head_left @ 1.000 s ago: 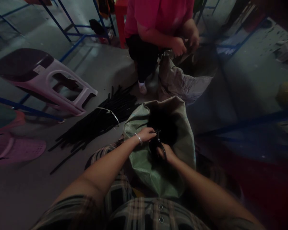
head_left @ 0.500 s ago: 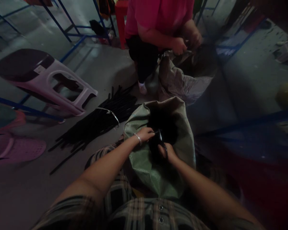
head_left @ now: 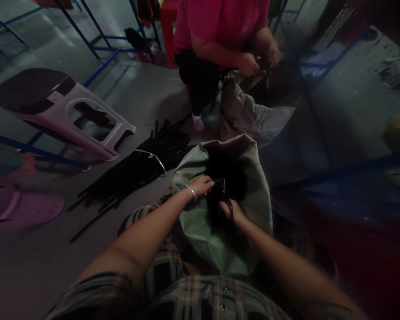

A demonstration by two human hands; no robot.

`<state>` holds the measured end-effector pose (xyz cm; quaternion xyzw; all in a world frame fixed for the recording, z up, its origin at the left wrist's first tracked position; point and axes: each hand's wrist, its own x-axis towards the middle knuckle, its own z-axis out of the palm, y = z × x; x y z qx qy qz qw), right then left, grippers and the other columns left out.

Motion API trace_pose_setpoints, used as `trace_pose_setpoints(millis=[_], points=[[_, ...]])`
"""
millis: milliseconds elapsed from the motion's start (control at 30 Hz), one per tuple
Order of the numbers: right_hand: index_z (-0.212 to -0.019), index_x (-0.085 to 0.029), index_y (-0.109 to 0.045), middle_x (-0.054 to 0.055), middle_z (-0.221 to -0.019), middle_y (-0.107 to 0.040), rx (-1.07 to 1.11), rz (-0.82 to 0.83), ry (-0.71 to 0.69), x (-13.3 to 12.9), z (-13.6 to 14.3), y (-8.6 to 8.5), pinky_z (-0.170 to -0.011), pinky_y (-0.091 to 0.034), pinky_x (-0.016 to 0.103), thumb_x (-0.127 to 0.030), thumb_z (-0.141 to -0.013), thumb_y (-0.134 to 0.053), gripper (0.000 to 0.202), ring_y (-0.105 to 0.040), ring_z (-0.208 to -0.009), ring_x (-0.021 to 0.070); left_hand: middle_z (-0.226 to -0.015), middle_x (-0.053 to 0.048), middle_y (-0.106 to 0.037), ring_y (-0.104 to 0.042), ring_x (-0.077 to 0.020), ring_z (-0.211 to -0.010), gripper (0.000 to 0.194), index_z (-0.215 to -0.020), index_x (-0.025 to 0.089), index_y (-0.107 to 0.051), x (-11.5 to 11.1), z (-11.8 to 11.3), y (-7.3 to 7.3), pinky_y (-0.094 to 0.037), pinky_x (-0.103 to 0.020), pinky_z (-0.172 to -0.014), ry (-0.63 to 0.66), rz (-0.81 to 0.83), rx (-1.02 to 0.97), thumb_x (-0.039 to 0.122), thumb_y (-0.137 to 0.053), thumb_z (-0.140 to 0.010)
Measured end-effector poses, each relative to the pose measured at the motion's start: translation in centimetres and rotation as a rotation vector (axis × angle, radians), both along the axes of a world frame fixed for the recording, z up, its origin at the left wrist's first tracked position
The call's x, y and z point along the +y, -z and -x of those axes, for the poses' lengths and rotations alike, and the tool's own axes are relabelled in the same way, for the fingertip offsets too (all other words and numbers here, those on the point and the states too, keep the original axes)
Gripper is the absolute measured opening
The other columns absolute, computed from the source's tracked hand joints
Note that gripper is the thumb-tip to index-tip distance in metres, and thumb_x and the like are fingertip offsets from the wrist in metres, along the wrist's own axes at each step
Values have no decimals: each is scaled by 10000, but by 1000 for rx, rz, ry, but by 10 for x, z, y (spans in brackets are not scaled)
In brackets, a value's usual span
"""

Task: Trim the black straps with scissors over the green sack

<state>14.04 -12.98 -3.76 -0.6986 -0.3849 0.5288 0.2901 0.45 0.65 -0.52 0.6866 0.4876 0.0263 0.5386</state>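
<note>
Scissors [head_left: 231,210]: held by the handles in the right hand [head_left: 235,212], over the open mouth of the green sack; the blades are pointed away from the wearer, and how far they are parted cannot be told.
Right hand: closed around the scissors, fingers curled at the handle loops.
Left hand [head_left: 202,186]: nearly closed, with a thin dark piece [head_left: 216,182] pinched at the fingertips beside the blades; a silvery bracelet [head_left: 192,193] is worn on the wrist.
Green sack [head_left: 203,242]: set upright and open between the hands and the bundle's far end; its inside is filled with black that cannot be made out.
Black bundle [head_left: 133,171]: laid on the floor [head_left: 146,98] to the left of the sack, long strips bound by a pale tie [head_left: 154,156].
Stool [head_left: 70,104]: dark-topped, pale-legged, marked with a small whitish label [head_left: 54,96]; its writing is too small to be read.
Basket [head_left: 38,206]: pink, seen at the left edge.
Person [head_left: 222,26]: dressed in a pink top, both hands raised over a greyish sack [head_left: 245,111].
Writing: none can be read.
</note>
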Motion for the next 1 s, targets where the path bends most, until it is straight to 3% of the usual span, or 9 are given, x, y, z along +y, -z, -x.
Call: trace_pose_setpoints(millis=[200, 467, 600, 800, 1000], points=[[-774, -175, -567, 23, -724, -628, -37, -42, -185, -1, 1, 10, -622, -431, 243, -305, -798, -475, 161, -566, -666, 149, -599, 32, -574, -487, -62, -412, 172, -832, 152, -618, -4, -2, -3, -359, -169, -415, 18, 38, -27, 286, -512, -812], [-760, -172, -545, 22, -687, -611, -68, -88, -200, -4, 0, 10, -580, -423, 245, -344, -798, -481, 187, -548, -617, 147, -588, 34, -564, -485, -65, -433, 209, -878, 156, -642, -7, -2, -1, -367, -173, -442, 74, 12, -37, 312, -522, -809], [-680, -176, -514, 15, -601, -579, -74, -62, -128, -4, 0, 3, -506, -392, 231, -370, -801, -472, 232, -517, -540, 135, -621, 24, -599, -524, -84, -485, 285, -966, 173, -671, -4, 2, -1, -404, -186, -493, 96, -82, 5, 354, -518, -808], [-633, -189, -484, 0, -532, -537, -26, -74, -63, -5, 2, -2, -444, -362, 214, -427, -787, -496, 284, -482, -475, 116, -915, -26, -705, -619, -152, -839, 295, -976, 188, -717, 3, 3, 2, -454, -226, -759, 152, -263, 41, 328, -545, -782], [-599, -195, -461, -26, -494, -479, 14, -48, -22, -6, 4, 5, -408, -327, 221, -455, -763, -528, 315, -426, -415, 101, -838, -23, -704, -611, -144, -770, 256, -922, 171, -738, 7, 3, 3, -455, -219, -716, 106, -198, 41, 270, -570, -755]])
